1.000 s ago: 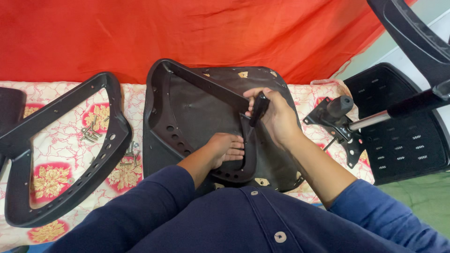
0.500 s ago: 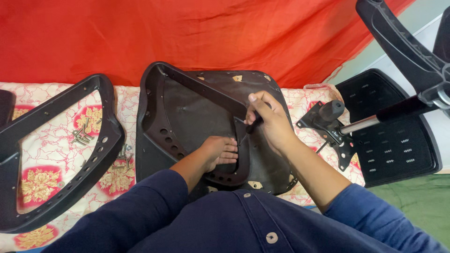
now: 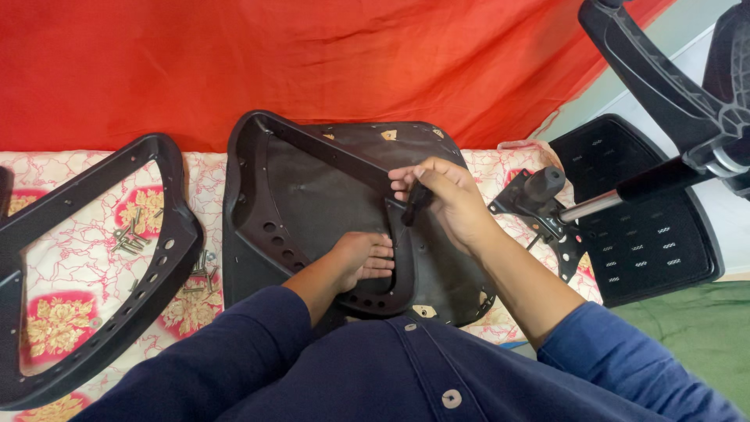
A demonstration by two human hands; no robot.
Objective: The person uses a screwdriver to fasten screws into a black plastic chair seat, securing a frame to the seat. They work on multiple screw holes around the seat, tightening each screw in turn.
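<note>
Gripping black tool (image 3: 414,203) between right hand (image 3: 449,205) fingers (image 3: 406,184), over seat base (image 3: 312,187)

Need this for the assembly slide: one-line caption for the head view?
Left hand steadies a black plastic armrest frame on an upturned black chair seat while the right hand works a dark-handled tool.

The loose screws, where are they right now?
In the head view, the screws lie left of the seat base, on the patterned cloth, inside and beside the black armrest frame.
</note>
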